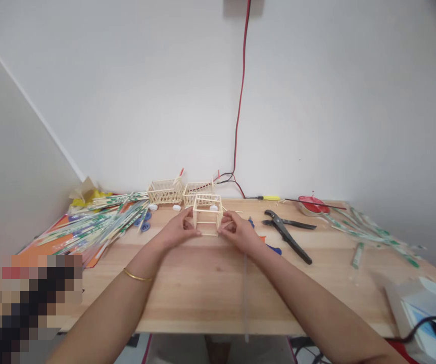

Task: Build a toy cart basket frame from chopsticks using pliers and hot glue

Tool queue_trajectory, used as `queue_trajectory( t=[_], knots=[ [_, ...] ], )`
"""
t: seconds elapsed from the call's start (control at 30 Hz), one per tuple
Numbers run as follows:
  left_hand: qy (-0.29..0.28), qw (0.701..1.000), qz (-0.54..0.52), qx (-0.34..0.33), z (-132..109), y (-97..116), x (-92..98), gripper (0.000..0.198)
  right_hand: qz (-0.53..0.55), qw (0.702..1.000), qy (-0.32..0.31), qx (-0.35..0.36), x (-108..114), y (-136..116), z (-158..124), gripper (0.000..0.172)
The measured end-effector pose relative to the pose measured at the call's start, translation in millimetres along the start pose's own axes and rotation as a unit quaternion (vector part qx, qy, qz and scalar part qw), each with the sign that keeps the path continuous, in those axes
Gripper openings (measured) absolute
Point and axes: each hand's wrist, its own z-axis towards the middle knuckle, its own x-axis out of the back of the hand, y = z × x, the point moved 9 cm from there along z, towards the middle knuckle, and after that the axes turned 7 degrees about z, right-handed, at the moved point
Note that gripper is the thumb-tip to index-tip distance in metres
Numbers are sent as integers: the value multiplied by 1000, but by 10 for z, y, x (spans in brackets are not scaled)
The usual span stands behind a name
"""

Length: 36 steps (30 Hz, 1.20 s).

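Observation:
Between my two hands stands a small box-shaped frame (207, 213) built of thin pale wooden sticks, at the middle of the table. My left hand (180, 226) grips its left side with bent fingers, and my right hand (237, 230) grips its right side the same way. Just behind it are two stick-built carts, a left cart (165, 192) with white wheels and a right cart (198, 191), partly hidden by the frame. Both carts carry small red-tipped pieces.
Wrapped sticks (104, 227) are heaped on the left beside blue wheels (145, 226). Black pliers (288, 235) lie right of my hands, near a red dish (313, 205), a yellow-handled tool (271, 198) and torn wrappers (373, 235). A white box (422, 303) sits at the right front.

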Motion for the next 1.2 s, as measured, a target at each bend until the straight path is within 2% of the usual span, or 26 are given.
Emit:
queue_trajectory(
  t=[0.1,0.3,0.4,0.6,0.87,1.07,1.2],
  knots=[
    [-32,999,26,-4,-13,24,-65,57,-6,1000,-5,15,-31,-21,-9,34],
    [-62,997,-29,-17,-1,35,-108,80,-19,999,23,32,78,-143,-41,32],
    [-36,997,-42,-61,0,144,-67,76,-28,998,37,34,118,-166,-46,30],
    [41,985,50,-163,-39,324,46,53,-16,997,39,63,109,-173,-43,26],
    [57,967,117,-219,-73,385,67,52,-12,996,42,82,108,-179,-35,19],
    [119,926,228,-276,-159,539,110,48,-4,997,29,77,118,-185,-19,16],
    [176,900,277,-288,-225,633,174,46,35,995,83,38,280,-228,-28,18]
  ],
)
